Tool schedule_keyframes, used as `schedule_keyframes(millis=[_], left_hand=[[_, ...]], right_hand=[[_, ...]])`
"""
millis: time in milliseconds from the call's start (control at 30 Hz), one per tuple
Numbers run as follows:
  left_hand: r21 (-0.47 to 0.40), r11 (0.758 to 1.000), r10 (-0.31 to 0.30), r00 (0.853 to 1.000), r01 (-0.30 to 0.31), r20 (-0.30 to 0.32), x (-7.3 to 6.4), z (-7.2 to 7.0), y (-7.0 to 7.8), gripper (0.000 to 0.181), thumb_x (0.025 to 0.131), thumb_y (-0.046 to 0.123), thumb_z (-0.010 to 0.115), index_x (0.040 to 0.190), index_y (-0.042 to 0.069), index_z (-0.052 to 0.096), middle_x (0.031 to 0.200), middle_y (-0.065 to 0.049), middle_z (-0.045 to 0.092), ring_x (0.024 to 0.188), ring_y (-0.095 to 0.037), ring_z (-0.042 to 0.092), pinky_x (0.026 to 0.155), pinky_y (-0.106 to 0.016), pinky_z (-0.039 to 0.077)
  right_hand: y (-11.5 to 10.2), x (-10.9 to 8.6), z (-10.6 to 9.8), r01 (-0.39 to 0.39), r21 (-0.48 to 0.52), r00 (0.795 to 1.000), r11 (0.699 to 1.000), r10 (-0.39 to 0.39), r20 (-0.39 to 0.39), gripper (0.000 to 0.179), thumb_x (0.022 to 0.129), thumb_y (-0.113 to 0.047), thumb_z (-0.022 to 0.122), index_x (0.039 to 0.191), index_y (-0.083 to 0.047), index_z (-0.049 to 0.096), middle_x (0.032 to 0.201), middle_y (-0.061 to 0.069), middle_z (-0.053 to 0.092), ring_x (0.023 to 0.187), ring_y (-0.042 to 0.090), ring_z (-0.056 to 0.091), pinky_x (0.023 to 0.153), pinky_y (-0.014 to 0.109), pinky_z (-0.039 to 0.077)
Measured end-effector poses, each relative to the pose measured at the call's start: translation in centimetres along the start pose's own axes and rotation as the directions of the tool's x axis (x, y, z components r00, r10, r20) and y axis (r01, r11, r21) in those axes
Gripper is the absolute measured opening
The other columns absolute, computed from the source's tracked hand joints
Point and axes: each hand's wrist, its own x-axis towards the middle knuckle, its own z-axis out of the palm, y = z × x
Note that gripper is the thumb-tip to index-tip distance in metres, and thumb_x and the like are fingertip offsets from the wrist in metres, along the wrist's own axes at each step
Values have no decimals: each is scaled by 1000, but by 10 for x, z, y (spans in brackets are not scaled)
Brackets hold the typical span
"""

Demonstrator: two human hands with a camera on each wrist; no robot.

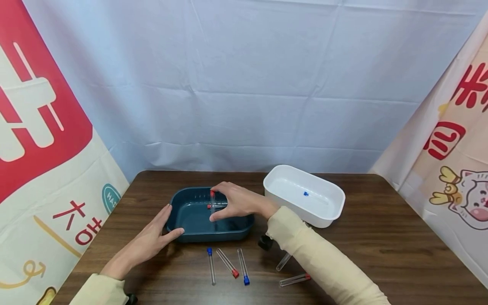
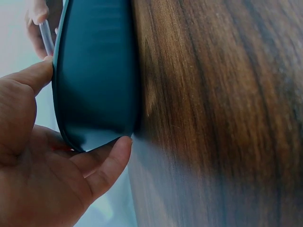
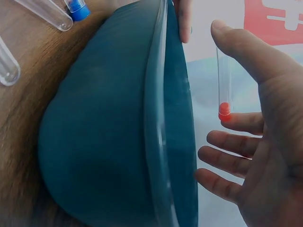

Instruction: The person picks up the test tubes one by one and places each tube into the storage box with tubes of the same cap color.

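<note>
Between the thumb and index finger of my right hand, a clear test tube with a red cap is pinched end to end, its cap against the index finger. That hand is over the dark teal basin. Inside the basin lies another red-capped tube, partly hidden by the hand. My left hand holds the basin's left end. Its thumb is at the rim and the other fingers reach round the end wall, as the left wrist view shows.
A white basin stands at the back right with a blue-capped tube inside. In front of the teal basin lie a blue-capped tube, a red-capped tube and another blue-capped tube. More tubes lie by the right sleeve.
</note>
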Motion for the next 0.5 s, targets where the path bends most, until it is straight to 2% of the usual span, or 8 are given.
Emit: schedule_keyframes(millis=[267,500], left_hand=[[-11,1000,-10,1000,11,11,0,0,0,97,85,64,48,150,7,4,154,-17,3,137,-39,11,102,-62,19],[-15,1000,-1,1000,1,5,1,0,-1,96,86,62,49,150,4,6,153,-18,5,137,-39,12,102,-62,19]], right_hand=[[-4,10,8,6,36,1000,999,-7,29,95,71,-73,59,142,-13,37,140,1,40,122,15,40,100,40,38],[-7,17,15,14,24,999,1000,-15,39,94,72,-72,59,143,-13,37,141,2,40,126,16,39,101,41,37]])
